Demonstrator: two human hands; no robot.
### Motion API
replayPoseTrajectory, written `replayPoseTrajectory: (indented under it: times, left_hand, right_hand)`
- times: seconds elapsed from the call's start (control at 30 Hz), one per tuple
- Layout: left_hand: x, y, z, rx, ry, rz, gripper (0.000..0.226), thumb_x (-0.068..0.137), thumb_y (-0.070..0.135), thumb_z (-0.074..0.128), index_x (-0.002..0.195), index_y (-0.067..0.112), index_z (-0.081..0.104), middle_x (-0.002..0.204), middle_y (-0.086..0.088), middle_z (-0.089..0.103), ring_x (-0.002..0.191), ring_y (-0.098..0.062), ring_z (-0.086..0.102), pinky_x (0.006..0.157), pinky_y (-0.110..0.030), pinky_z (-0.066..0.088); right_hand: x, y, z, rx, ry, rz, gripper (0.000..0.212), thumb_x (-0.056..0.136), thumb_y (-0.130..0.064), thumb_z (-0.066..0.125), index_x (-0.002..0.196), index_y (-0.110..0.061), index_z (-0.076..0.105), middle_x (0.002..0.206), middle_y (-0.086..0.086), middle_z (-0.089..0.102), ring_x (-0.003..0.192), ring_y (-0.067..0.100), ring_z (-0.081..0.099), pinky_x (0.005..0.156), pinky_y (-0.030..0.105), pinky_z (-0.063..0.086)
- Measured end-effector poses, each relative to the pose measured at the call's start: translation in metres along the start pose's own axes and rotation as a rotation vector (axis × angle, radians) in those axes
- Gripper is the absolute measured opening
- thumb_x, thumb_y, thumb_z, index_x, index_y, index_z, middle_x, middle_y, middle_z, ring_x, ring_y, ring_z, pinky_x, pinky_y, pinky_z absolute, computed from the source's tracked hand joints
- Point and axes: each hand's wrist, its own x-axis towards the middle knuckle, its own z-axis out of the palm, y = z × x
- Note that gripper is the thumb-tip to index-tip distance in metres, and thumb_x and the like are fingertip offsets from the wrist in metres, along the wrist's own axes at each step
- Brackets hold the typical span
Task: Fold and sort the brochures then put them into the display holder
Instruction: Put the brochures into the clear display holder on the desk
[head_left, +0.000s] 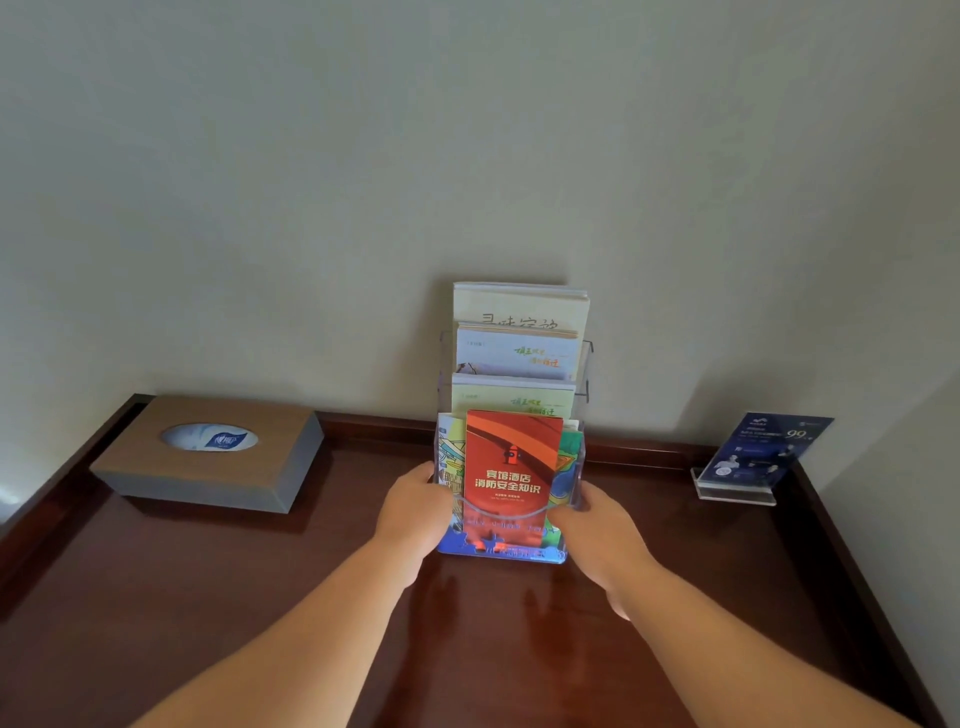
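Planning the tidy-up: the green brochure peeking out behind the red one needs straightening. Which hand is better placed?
Probably the right hand. It holds the display holder on the side where the green brochure shows; the left hand sits across the red brochure, on the far side.

A dark reddish-brown wooden desk (208, 597) stands against a plain pale cream wall (311, 182). A low raised rim (374, 426) of the same wood runs along the back edge and both side edges of the desk. Near the back left corner lies a rectangular tissue box (218, 478) with a light brown top and grey sides. In its oval opening a white and blue tissue pack (210, 437) shows. Near the back right corner stands a small clear acrylic sign stand (737, 491), holding a dark blue printed card (769, 447) that leans backward and shows the number 99.
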Motion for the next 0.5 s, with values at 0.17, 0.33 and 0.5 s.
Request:
replayPoseTrajectory:
  times: [0.17, 0.33, 0.5]
  left_hand:
    - [0.003, 0.001, 0.001, -0.024, 0.026, 0.003, 0.033, 0.092, 0.009, 0.042, 0.084, 0.031, 0.065, 0.063, 0.024, 0.070, 0.059, 0.006, 0.067, 0.053, -0.021, 0.046]
    - [0.007, 0.002, -0.001, -0.011, 0.041, 0.009, 0.033, 0.093, 0.008, 0.043, 0.079, 0.030, 0.064, 0.060, 0.023, 0.069, 0.057, 0.008, 0.066, 0.053, -0.021, 0.045]
    - [0.014, 0.004, -0.001, -0.003, 0.025, 0.022, 0.024, 0.094, 0.014, 0.048, 0.096, 0.026, 0.068, 0.076, 0.013, 0.074, 0.064, 0.005, 0.068, 0.052, -0.017, 0.044]
  right_hand:
    - [0.006, -0.001, 0.000, -0.011, -0.015, -0.019, 0.023, 0.095, -0.033, 0.059, 0.118, -0.030, 0.058, 0.105, -0.004, 0.070, 0.094, 0.014, 0.067, 0.084, 0.036, 0.056]
    - [0.011, -0.003, 0.003, -0.041, -0.033, -0.034, 0.022, 0.094, -0.035, 0.059, 0.116, -0.032, 0.058, 0.104, -0.006, 0.070, 0.093, 0.013, 0.067, 0.087, 0.038, 0.056]
    - [0.018, -0.006, 0.005, -0.079, -0.063, -0.069, 0.028, 0.094, -0.037, 0.059, 0.122, -0.035, 0.054, 0.106, -0.010, 0.066, 0.093, 0.009, 0.063, 0.072, 0.026, 0.049]
